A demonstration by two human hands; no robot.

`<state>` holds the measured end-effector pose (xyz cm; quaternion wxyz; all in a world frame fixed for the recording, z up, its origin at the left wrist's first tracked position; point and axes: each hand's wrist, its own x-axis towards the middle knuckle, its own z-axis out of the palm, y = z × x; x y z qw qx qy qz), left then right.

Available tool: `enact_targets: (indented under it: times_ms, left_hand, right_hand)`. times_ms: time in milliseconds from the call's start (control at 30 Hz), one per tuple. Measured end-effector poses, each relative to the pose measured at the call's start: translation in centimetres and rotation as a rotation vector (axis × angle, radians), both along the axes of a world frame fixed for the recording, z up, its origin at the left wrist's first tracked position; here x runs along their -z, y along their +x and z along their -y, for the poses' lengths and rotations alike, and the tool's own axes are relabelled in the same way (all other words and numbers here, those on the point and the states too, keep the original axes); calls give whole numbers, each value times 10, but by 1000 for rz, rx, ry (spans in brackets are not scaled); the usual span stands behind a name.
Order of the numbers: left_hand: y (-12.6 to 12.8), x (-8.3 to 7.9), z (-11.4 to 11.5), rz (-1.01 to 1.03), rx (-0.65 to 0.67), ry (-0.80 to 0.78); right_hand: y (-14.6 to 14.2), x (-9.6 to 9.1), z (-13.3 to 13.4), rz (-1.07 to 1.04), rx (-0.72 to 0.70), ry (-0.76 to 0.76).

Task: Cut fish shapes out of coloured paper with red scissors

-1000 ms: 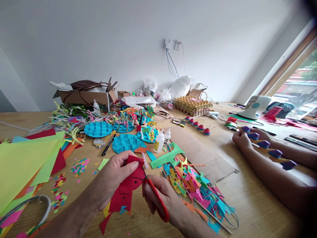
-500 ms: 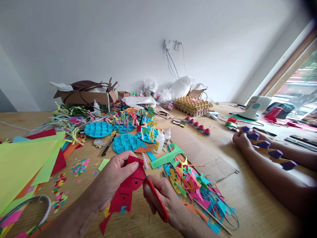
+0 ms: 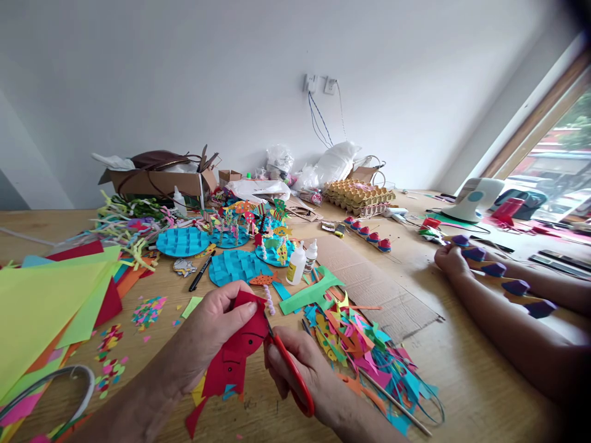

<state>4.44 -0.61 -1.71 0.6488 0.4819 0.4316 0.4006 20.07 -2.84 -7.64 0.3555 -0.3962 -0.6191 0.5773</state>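
Wooden table (image 3: 466,375): glue bottle (image 3: 295,266), label writing unreadable

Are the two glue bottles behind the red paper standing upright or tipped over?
Upright: both glue bottles stand on their bases on the table, nozzles up.

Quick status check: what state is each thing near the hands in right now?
left hand: pinching the red paper fish
red paper fish: held up off the table, scissor blades at its edge
right hand: gripping the scissors
scissors: red handles, blades meeting the paper
glue bottles: upright, capped
black marker: lying flat, capped
cardboard box: open
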Motion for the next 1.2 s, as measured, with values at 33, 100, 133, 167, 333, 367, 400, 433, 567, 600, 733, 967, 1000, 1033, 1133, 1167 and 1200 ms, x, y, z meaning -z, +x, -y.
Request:
enact_targets:
  times_ms: [33,100,133,167,333,367,400,433,567,600,733,967,1000,1033,1133,1167,1200]
  left_hand:
    - [0,0,0,-8,0,1]
    - [-1,0,0,-20,-1,2]
    - [-1,0,0,-24,-2,2]
    - [-1,0,0,-25,-4,4]
    - [0,-1,0,-37,0,14]
    - [0,-1,0,-41,1,14]
    - [0,-1,0,-43,2,14]
    - [0,-1,0,-45,4,13]
    - [-1,0,0,-37,11,5]
    - [-1,0,0,-33,12,3]
    - [-2,0,0,-26,17,1]
    - [-2,-1,-1,-76,23,-1]
    - [-2,0,-1,-78,26,-3]
    - [-3,0,-1,-80,28,-4]
    - [-3,1,0,-85,28,2]
    - [-4,2,-1,-84,31,6]
    - [-4,2,-1,-82,32,10]
  right_hand:
    - [0,0,0,7,-1,4]
    - [0,1,0,15,1,7]
    - [0,0,0,17,2,8]
    - [0,0,0,17,2,7]
    - [-1,-4,0,16,7,-8]
    - [-1,-5,0,21,7,-7]
    - [-1,-5,0,29,7,-3]
    - [0,-6,0,38,6,4]
    - [1,-4,1,51,-1,32]
    - [1,-3,1,53,1,38]
    - [1,-1,1,62,18,47]
    - [1,0,2,33,11,51]
    - [1,0,2,32,11,52]
    - [1,0,2,33,13,51]
    - [0,0,2,25,18,23]
    - [-1,0,2,15,17,12]
    - [-1,0,1,4,14,3]
